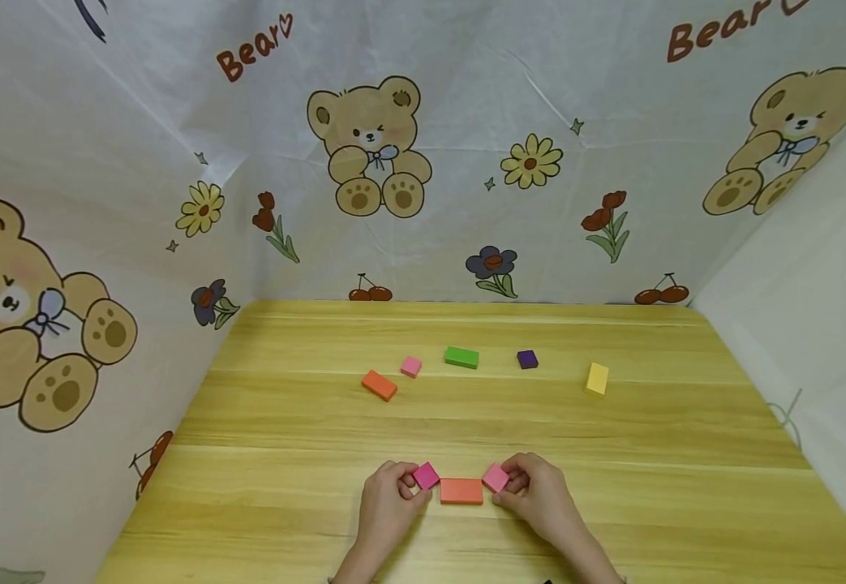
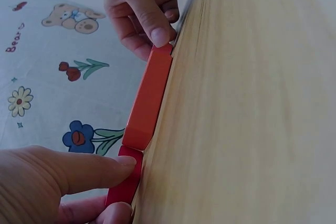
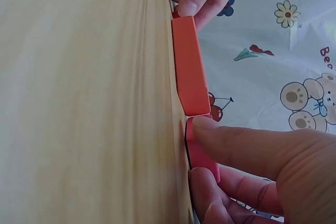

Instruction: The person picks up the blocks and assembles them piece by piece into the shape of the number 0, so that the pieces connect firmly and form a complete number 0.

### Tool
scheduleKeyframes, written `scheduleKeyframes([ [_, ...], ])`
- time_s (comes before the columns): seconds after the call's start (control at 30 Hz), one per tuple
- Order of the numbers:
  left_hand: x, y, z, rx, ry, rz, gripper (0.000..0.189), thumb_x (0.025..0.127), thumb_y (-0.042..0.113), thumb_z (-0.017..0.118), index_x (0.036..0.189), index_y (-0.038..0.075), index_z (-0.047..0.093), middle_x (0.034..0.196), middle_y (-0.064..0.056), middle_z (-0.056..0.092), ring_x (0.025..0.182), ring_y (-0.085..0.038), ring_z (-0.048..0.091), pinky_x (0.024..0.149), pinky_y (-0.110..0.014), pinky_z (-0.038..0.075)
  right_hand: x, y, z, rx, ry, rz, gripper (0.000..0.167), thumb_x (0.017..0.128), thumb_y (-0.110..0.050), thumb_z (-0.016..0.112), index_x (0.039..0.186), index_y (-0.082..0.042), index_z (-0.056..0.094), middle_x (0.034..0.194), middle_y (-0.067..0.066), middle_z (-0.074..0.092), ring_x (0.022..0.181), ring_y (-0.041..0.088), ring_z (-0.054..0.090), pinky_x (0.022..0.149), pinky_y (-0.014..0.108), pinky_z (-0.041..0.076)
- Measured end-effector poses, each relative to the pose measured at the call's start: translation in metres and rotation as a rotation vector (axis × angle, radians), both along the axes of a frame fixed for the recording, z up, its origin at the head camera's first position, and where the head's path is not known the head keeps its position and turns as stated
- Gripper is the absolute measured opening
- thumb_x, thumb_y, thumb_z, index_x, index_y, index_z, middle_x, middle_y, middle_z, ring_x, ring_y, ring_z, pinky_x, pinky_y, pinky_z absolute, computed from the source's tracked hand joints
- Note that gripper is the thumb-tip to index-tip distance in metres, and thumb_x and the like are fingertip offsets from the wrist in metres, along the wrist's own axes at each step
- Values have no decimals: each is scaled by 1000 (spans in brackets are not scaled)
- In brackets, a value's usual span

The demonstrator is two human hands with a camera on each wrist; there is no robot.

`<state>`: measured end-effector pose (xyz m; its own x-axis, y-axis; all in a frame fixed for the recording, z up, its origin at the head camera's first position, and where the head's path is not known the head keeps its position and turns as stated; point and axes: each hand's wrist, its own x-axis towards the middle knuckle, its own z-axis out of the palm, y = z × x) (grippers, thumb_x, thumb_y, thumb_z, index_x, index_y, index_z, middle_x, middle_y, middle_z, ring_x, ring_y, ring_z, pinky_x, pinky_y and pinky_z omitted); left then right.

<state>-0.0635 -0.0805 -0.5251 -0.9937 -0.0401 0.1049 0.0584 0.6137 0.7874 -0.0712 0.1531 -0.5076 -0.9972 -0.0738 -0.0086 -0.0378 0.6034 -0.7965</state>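
An orange rectangular block point(image 1: 461, 491) lies flat on the wooden table near its front. At its left end, my left hand point(image 1: 391, 501) pinches a magenta square block point(image 1: 426, 476) between thumb and fingers, turned at an angle. On the other side my right hand point(image 1: 539, 495) pinches a pink square block point(image 1: 496, 478), also angled, close against the orange block's right end. In the left wrist view the magenta block point(image 2: 126, 178) sits right at the end of the orange block point(image 2: 148, 98). The right wrist view shows the pink block point(image 3: 201, 148) under my thumb, beside the orange block point(image 3: 191, 66).
Farther back on the table point(image 1: 306, 478) lie another orange block point(image 1: 380, 385), a small pink block point(image 1: 411, 367), a green block point(image 1: 462, 358), a dark purple block point(image 1: 527, 359) and a yellow block point(image 1: 597, 379). A bear-print cloth point(image 1: 452, 235) hangs behind and at the left.
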Motion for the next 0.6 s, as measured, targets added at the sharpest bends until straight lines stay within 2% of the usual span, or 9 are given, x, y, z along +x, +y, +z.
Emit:
scheduleKeyframes([
  [0.6, 0, 1, 0, 9, 2, 6, 26, 67, 7, 87, 90, 2, 74, 72, 5, 57, 59, 3, 47, 55, -16, 43, 0, 0, 2, 7, -4, 20, 39, 62, -3, 90, 94, -4, 68, 82, 2, 61, 67, 6, 57, 60, 19, 50],
])
